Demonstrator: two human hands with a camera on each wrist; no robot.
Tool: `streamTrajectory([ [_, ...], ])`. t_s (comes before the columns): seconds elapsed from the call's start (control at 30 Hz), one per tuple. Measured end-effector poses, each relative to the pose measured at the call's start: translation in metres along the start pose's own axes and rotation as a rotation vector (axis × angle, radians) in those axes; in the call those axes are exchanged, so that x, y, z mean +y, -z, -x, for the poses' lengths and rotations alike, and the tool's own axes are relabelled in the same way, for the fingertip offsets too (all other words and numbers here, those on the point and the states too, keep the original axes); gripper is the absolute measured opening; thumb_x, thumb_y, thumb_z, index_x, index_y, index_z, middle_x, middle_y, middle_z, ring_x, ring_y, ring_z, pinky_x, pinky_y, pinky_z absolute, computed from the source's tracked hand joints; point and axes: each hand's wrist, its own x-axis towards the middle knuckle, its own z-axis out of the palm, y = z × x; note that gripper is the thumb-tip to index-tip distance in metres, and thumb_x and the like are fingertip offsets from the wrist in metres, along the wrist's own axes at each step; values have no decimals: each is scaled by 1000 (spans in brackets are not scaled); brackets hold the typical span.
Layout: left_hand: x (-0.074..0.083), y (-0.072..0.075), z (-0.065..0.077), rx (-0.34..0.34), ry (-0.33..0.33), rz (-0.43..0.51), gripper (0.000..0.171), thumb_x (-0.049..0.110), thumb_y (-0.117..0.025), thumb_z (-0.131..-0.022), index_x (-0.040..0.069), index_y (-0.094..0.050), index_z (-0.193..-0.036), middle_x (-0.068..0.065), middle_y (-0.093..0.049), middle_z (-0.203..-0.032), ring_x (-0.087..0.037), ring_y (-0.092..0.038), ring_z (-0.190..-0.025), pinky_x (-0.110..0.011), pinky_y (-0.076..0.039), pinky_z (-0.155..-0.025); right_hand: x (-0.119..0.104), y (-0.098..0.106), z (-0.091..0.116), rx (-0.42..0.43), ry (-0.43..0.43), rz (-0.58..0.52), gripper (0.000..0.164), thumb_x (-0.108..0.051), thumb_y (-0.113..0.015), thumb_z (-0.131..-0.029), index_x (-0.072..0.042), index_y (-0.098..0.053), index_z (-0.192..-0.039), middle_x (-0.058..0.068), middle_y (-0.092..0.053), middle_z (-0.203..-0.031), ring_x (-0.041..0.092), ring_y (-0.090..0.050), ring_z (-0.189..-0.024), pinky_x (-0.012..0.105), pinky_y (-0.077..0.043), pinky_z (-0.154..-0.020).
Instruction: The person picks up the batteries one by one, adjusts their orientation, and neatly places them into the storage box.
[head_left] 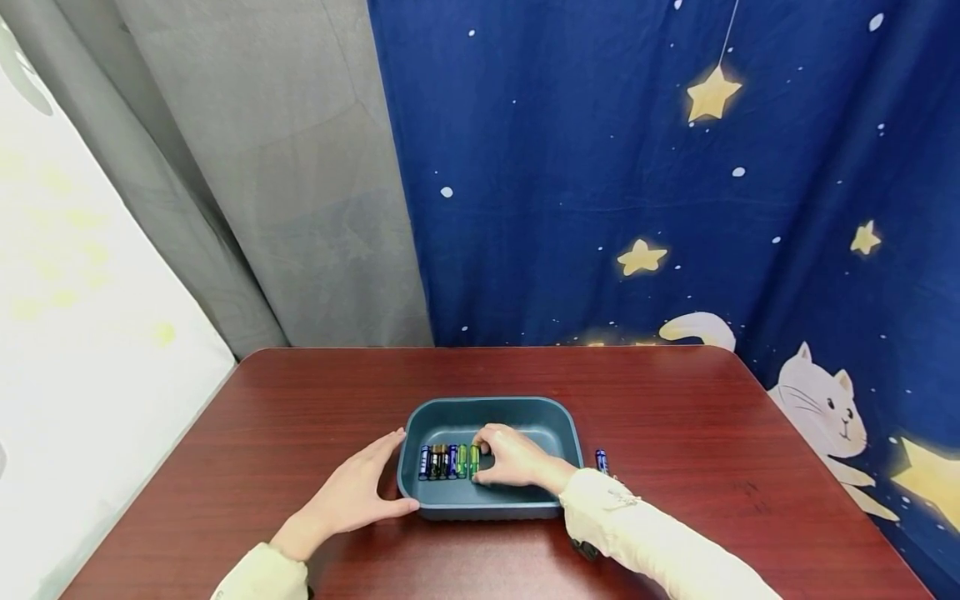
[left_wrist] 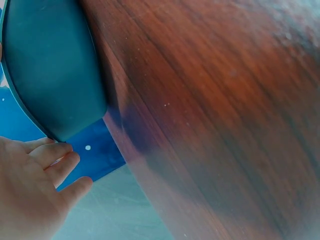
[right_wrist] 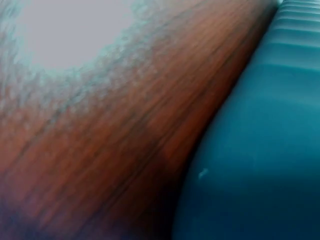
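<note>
A dark teal plastic bin (head_left: 491,510) stands on the table, with a row of batteries lying side by side in its left half. The row runs from a blue battery (head_left: 424,463) at the left through dark ones to a green battery (head_left: 462,462). My right hand (head_left: 516,458) reaches into the bin and pinches another green battery (head_left: 474,461) by its ends, at the row's right end. With fairly straight, spread fingers, my left hand (head_left: 354,490) touches the bin's left side; its fingertips meet the rim in the left wrist view. The right wrist view shows no hand.
One more blue battery (head_left: 602,460) lies on the table right of the bin, partly behind my right sleeve (head_left: 637,525). The reddish-brown wooden table (head_left: 315,400) ends at a blue starry curtain (head_left: 570,208) and a grey one (head_left: 300,208).
</note>
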Motion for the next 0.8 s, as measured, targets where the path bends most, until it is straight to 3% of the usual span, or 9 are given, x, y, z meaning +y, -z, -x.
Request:
streamTrajectory([
  [0.47,1,1,0,-3,5,11,95,61,-67,-67,4,-37,-137,-11,-42,-138,-27,-42,-123,-48,-38,-96,1,-3,-1,-17,-9,30,39,-36,-74,-72,-10,-60,-98,-2,-52,-81,7,-44,-76,19,-39,-67],
  [0.8,0,-1,0,5,-6,5,95,61,-67,-67,4,-38,-137,-10,-42,-138,-26,-42,-123,-47,-38,-96,5,-3,-2,23,15,-7,40,-34,-75,-71,-8,-60,-96,-2,-52,-81,6,-43,-75,19,-41,-69],
])
